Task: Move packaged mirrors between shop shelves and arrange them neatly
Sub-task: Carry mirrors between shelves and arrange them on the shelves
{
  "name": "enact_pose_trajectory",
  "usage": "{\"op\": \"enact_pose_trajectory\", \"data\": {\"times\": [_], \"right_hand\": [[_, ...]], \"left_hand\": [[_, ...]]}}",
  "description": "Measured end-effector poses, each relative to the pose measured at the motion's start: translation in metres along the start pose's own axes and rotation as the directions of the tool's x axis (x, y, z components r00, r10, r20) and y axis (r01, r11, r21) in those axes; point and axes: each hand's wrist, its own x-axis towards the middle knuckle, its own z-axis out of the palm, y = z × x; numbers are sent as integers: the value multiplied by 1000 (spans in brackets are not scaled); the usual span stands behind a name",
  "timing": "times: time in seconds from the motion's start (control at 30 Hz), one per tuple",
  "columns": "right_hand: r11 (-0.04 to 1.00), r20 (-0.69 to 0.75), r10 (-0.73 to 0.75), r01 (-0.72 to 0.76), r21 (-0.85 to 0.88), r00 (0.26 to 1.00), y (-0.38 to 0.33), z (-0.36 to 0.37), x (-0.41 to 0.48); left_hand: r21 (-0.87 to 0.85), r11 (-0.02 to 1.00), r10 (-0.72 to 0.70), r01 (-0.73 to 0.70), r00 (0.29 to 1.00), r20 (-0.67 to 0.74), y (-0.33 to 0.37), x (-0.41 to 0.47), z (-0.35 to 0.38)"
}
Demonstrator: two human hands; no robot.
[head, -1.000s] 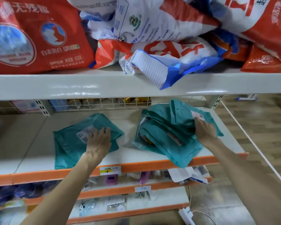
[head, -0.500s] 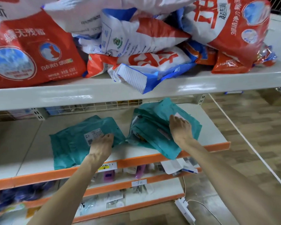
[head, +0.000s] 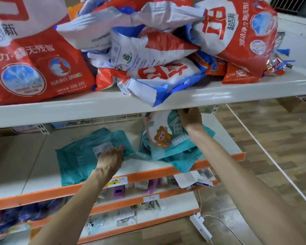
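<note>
Teal packaged mirrors lie on the white middle shelf [head: 42,167] with the orange front strip. A flat teal packet [head: 78,160] with a white label lies at the left; my left hand [head: 110,160] rests on its right edge, fingers curled on the packet. To the right is a pile of teal packets [head: 184,156]. My right hand [head: 190,117] grips the top edge of one packet [head: 164,135] and tilts it upright, showing a white face with a cartoon animal. Its top reaches under the upper shelf.
The upper shelf [head: 95,106] holds red, white and blue detergent bags [head: 148,55], one bag's corner overhanging the edge. Lower shelves carry small packaged items and price tags [head: 151,198]. A white power strip [head: 200,227] lies on the wooden floor at the right.
My right hand has lifted one packet from the right pile, tipping it up so its printed face shows. My left hand stays on the left packet. The view has tilted up slightly.
</note>
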Motion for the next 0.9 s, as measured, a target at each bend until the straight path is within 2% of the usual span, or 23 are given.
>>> {"op": "enact_pose_trajectory", "data": {"times": [0.07,0.1,0.17,0.33,0.53,0.6,0.67,0.73,0.8,0.9], "right_hand": [[940,81,249,-261,220,965,24,8,5],[894,129,340,-363,265,932,38,12,5],[833,180,433,-469,293,883,65,23,5],[881,69,427,-432,194,902,110,46,9],[953,77,300,-296,-65,951,131,59,11],[948,69,316,-311,-68,946,133,58,11],[941,72,337,-335,-47,939,132,55,11],[932,83,361,-360,-33,929,128,51,10],[916,100,399,-401,0,912,124,49,9],[859,146,481,-498,118,865,114,45,8]], "left_hand": [[30,1000,-1,2,999,-38,2,-1,0],[36,999,2,0,998,-60,2,-1,2],[69,998,11,-5,996,-89,3,1,7],[107,994,35,-19,988,-148,3,6,23],[130,992,30,-6,983,-183,7,2,32],[98,995,26,-8,984,-178,12,3,21],[-6,1000,-28,27,973,-228,19,10,-2],[-273,959,-136,80,972,-190,23,21,-31],[-413,910,-129,14,959,-253,17,28,-53],[-570,822,-242,-24,890,-386,-3,29,-75]]}}
